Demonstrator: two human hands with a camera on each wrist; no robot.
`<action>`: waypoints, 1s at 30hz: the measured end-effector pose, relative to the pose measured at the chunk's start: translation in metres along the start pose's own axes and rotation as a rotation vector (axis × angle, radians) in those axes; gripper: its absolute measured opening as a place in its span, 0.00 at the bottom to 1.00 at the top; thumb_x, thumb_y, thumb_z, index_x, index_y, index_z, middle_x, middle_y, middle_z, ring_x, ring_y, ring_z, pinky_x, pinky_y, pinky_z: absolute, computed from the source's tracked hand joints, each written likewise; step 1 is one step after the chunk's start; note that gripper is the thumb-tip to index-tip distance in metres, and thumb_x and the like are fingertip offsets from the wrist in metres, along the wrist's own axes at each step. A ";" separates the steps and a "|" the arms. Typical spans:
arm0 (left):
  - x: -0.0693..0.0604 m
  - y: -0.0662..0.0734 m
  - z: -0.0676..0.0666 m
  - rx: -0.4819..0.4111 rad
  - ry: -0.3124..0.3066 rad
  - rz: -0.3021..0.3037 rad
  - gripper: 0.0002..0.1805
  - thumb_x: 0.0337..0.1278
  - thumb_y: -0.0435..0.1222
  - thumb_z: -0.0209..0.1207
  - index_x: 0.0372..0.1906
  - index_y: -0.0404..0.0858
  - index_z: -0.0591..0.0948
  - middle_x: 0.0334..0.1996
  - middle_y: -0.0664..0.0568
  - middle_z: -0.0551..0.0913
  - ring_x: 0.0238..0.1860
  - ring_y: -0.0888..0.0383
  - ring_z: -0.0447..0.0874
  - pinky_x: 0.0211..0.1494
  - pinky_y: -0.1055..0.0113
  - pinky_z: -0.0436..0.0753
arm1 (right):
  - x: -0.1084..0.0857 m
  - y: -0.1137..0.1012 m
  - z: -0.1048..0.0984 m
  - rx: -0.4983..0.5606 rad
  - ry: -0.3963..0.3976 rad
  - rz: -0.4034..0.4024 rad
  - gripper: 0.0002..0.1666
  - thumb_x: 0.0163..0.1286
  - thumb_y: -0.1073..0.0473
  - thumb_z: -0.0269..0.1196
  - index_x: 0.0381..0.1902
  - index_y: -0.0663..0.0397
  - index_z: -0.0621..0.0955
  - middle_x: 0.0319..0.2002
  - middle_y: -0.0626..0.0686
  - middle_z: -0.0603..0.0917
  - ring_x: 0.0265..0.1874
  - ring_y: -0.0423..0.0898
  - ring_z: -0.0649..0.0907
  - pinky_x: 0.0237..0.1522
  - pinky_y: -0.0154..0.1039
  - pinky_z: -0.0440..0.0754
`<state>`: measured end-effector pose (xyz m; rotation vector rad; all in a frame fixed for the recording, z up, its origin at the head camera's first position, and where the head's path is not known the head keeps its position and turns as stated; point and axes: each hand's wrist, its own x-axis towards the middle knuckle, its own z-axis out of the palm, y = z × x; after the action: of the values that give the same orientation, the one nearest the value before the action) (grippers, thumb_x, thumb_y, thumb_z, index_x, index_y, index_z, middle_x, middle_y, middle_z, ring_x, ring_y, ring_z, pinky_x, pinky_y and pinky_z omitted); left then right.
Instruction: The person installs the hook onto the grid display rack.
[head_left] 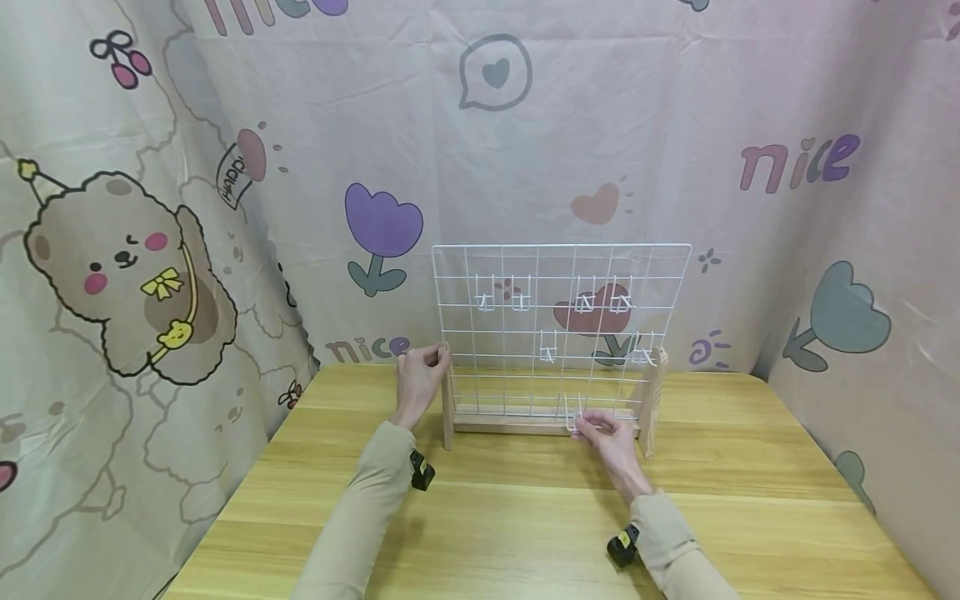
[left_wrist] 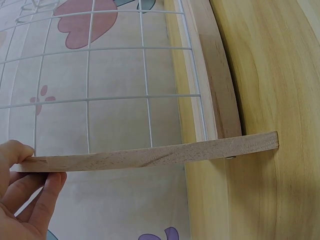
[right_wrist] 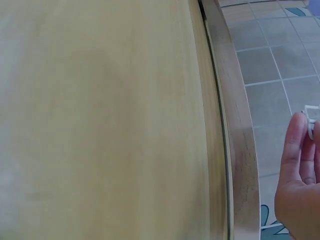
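A white wire grid panel [head_left: 562,245] stands upright in a wooden frame on the table. My left hand [head_left: 420,385] pinches the top of the frame's left post [left_wrist: 125,157], thumb on one side and fingers on the other. In front of the grid's lower right part, my right hand [head_left: 617,448] pinches a white wire hook [right_wrist: 311,119] between thumb and fingertips. Whether this hook touches the grid wires cannot be made out. Several similar white hooks [head_left: 521,302] hang on the grid in a higher row and a middle row.
The frame has a wooden bottom bar [head_left: 510,427] and a right post [head_left: 651,408]. Wood-grain table [head_left: 510,517] spreads in front of it. A printed cloth [head_left: 480,167] hangs behind and at both sides.
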<state>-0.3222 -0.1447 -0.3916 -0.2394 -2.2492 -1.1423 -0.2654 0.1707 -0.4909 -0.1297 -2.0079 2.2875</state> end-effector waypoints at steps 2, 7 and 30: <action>0.000 0.000 0.000 0.000 0.002 0.002 0.11 0.63 0.33 0.60 0.26 0.35 0.88 0.30 0.43 0.92 0.22 0.57 0.81 0.31 0.70 0.75 | 0.001 -0.001 0.001 0.016 0.013 -0.022 0.17 0.67 0.69 0.65 0.51 0.75 0.78 0.33 0.46 0.87 0.29 0.38 0.87 0.42 0.33 0.86; 0.000 0.000 0.000 0.000 0.004 0.009 0.12 0.63 0.33 0.60 0.26 0.36 0.87 0.28 0.43 0.91 0.20 0.59 0.79 0.28 0.72 0.72 | 0.005 -0.005 0.005 0.071 0.042 -0.065 0.13 0.68 0.69 0.65 0.48 0.72 0.79 0.32 0.46 0.88 0.28 0.39 0.88 0.43 0.37 0.87; 0.000 0.000 -0.001 0.012 0.007 0.016 0.13 0.63 0.33 0.60 0.22 0.37 0.84 0.20 0.45 0.88 0.17 0.61 0.71 0.25 0.71 0.66 | 0.016 -0.020 0.014 0.216 0.096 -0.144 0.07 0.66 0.73 0.64 0.39 0.60 0.80 0.29 0.44 0.87 0.26 0.39 0.88 0.40 0.34 0.87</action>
<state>-0.3218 -0.1450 -0.3914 -0.2478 -2.2440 -1.1190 -0.2831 0.1614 -0.4691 -0.0742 -1.6559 2.3385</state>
